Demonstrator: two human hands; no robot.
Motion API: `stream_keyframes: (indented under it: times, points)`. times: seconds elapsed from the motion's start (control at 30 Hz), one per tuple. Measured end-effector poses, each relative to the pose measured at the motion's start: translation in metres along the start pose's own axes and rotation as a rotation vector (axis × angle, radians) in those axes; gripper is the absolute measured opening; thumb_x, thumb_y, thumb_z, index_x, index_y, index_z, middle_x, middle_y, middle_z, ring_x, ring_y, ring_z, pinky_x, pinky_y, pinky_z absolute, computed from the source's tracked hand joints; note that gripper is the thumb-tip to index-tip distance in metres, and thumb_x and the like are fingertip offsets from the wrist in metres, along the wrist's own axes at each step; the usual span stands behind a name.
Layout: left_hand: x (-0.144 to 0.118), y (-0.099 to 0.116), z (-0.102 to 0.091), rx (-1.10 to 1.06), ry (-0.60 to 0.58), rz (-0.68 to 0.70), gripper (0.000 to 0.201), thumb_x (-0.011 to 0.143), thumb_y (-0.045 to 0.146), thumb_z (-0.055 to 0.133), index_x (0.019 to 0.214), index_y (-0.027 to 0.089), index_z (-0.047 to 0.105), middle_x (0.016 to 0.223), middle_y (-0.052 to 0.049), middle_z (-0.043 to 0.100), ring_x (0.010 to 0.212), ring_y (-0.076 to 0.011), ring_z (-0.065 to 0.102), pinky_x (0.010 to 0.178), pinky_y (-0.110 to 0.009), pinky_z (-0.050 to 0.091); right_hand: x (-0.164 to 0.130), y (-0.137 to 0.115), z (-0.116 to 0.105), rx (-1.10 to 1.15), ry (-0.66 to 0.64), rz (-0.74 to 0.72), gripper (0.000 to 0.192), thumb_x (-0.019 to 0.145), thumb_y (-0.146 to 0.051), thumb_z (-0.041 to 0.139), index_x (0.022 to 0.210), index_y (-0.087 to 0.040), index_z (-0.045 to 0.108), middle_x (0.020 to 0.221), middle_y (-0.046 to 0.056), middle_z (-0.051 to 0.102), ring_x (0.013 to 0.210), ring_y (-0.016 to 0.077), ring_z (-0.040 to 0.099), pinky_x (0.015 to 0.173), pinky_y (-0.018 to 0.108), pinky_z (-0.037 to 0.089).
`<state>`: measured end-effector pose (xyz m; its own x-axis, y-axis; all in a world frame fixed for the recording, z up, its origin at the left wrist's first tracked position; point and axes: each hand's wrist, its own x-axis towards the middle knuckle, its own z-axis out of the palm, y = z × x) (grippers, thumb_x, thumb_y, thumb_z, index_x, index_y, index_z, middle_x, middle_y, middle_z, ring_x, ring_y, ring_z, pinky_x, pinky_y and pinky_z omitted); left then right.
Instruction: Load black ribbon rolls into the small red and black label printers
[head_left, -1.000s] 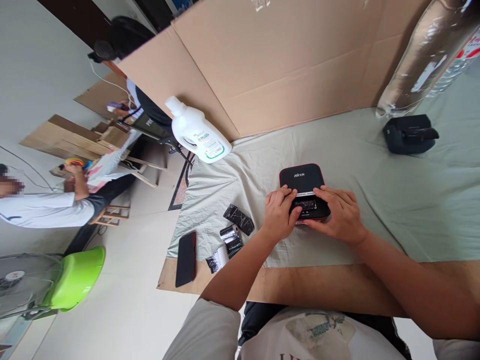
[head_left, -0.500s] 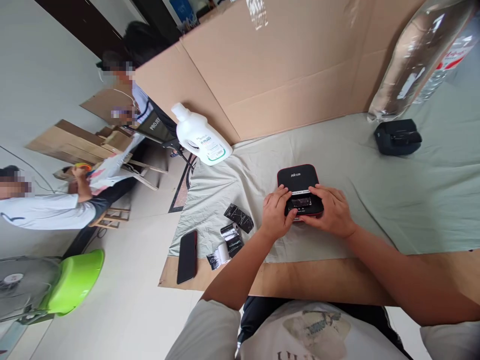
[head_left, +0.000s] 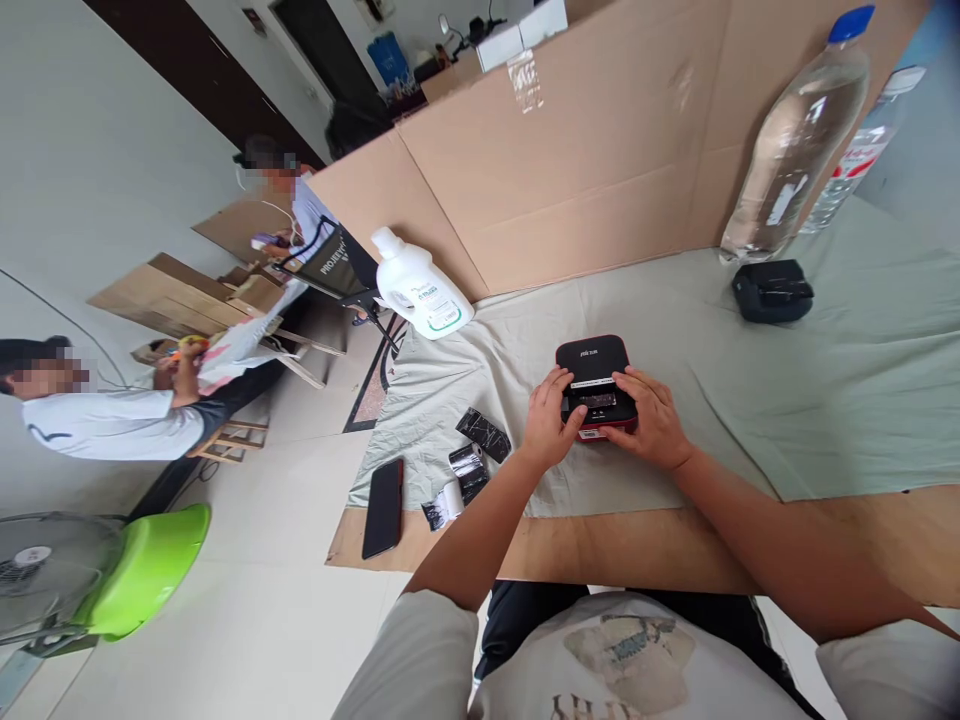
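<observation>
Printer point(head_left: 594, 372) sits on cloth-covered surface point(head_left: 750, 380), near its front edge. Left hand point(head_left: 550, 432) and right hand point(head_left: 651, 420) grasp its near end, fingers curled over the top.

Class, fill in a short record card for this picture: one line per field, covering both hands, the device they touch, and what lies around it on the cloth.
left hand: grips the near left side of the device, thumb on top
right hand: grips its near right side
device: black and red label printer, flat on the cloth
surface: pale green cloth over cardboard
left of printer: black label rolls, dark phone
far side: white detergent bottle, black pouch, clear water bottle
backdrop: cardboard wall
</observation>
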<state>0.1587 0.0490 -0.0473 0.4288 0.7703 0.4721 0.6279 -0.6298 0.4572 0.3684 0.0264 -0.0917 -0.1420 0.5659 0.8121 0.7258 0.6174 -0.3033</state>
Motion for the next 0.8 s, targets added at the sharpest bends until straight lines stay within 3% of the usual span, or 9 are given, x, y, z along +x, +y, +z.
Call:
stream_keyframes:
  times: [0.23,0.37,0.47,0.53,0.63,0.7,0.8]
  points:
    - [-0.003,-0.005,-0.001,0.056,-0.046,0.034,0.050,0.095,0.053,0.051,0.126,0.016,0.058,0.138,-0.020,0.060,0.141,-0.0325,0.048,0.109,-0.052,0.041,0.003,0.001,0.000,-0.070,-0.018,0.037,0.075,0.077,-0.064,0.071,0.130,-0.015,0.053,0.114,0.017,0.073,0.113,0.0332,0.067,0.096,0.048,0.050]
    - [-0.002,-0.006,-0.004,-0.009,-0.059,0.027,0.048,0.095,0.053,0.052,0.127,0.017,0.058,0.138,-0.020,0.060,0.140,-0.0314,0.048,0.110,-0.052,0.041,0.000,0.001,-0.004,-0.036,-0.099,0.033,0.071,0.083,-0.064,0.066,0.133,-0.016,0.051,0.126,0.018,0.068,0.124,0.0347,0.061,0.100,0.051,0.049]
    - [-0.002,-0.008,-0.004,-0.137,-0.003,-0.042,0.051,0.097,0.053,0.045,0.131,0.016,0.055,0.144,-0.020,0.055,0.142,-0.0281,0.046,0.115,-0.051,0.038,0.000,0.001,-0.008,0.045,-0.097,0.031,0.072,0.086,-0.064,0.062,0.137,-0.015,0.049,0.130,0.018,0.065,0.129,0.0343,0.057,0.103,0.053,0.048]
    - [-0.001,-0.009,-0.002,-0.244,0.074,-0.170,0.057,0.098,0.057,0.042,0.134,0.015,0.053,0.147,-0.021,0.051,0.142,-0.0274,0.045,0.117,-0.051,0.036,0.002,0.003,-0.009,0.127,-0.075,0.065,0.066,0.088,-0.063,0.058,0.135,-0.016,0.051,0.131,0.017,0.065,0.130,0.0326,0.056,0.105,0.053,0.047]
    - [0.004,-0.010,0.004,-0.419,0.139,-0.527,0.062,0.094,0.063,0.044,0.130,0.014,0.057,0.146,-0.020,0.053,0.142,-0.0307,0.045,0.119,-0.053,0.033,0.006,0.011,-0.001,0.217,0.012,0.275,0.054,0.093,-0.059,0.051,0.129,-0.019,0.056,0.134,0.016,0.063,0.127,0.0293,0.057,0.105,0.052,0.047]
    - [0.007,-0.008,0.009,-0.600,0.084,-0.709,0.060,0.093,0.065,0.047,0.125,0.016,0.062,0.141,-0.017,0.059,0.140,-0.0323,0.048,0.120,-0.053,0.031,0.005,0.017,0.009,0.261,0.101,0.517,0.049,0.097,-0.057,0.044,0.123,-0.019,0.061,0.128,0.015,0.066,0.119,0.0266,0.062,0.098,0.048,0.052]
    - [0.006,0.001,0.019,-0.910,-0.021,-0.763,0.057,0.090,0.064,0.054,0.126,0.021,0.064,0.137,-0.011,0.064,0.137,-0.0315,0.052,0.121,-0.050,0.033,-0.004,0.021,0.024,0.364,0.147,0.753,0.049,0.101,-0.054,0.035,0.114,-0.019,0.066,0.111,0.011,0.073,0.103,0.0225,0.069,0.089,0.043,0.057]
